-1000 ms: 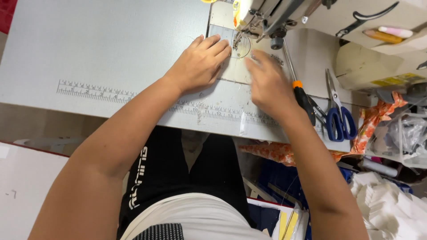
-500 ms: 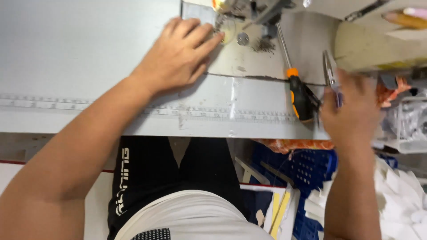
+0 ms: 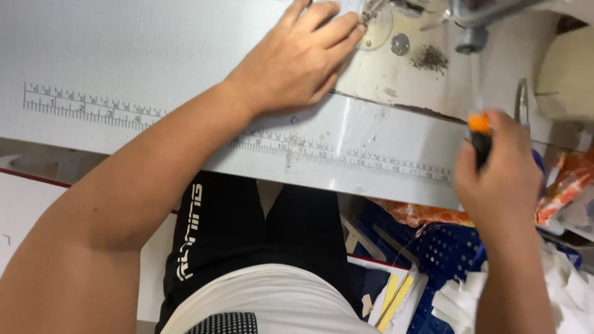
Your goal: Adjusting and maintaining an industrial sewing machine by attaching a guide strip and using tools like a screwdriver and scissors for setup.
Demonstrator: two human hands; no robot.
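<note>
Resting flat on the pale grey sewing table [image 3: 124, 55], the left hand [image 3: 297, 59] lies with its fingers spread and extended, holding nothing, its fingertips touching the round clear plate [image 3: 378, 28] set in the machine bed just beside the needle area. The right hand [image 3: 498, 176] hovers past the table's near right corner, curled closed around a screwdriver [image 3: 479, 139] with a black grip and an orange cap; only the top of the handle shows above the fist, and its shaft is hidden. As a judgement, the work on the machine bed looks barely begun: the tool is in hand but well apart from the plate, the 1 round screw head [image 3: 400, 44] beside the plate sits in place, and a small patch of dark lint [image 3: 429, 59] on the bed is not cleaned off. A printed ruler strip [image 3: 93, 106] with black marks runs along the table's near edge. Below the table's right end sit a blue perforated basket [image 3: 445, 253], white fabric scraps [image 3: 458, 300] and yellow strips [image 3: 396, 297]. An orange patterned packet [image 3: 566, 185] lies just right of the right hand, its print too blurred to make out. Scissors [image 3: 523, 102] lie on the table near the right hand, partly hidden.
</note>
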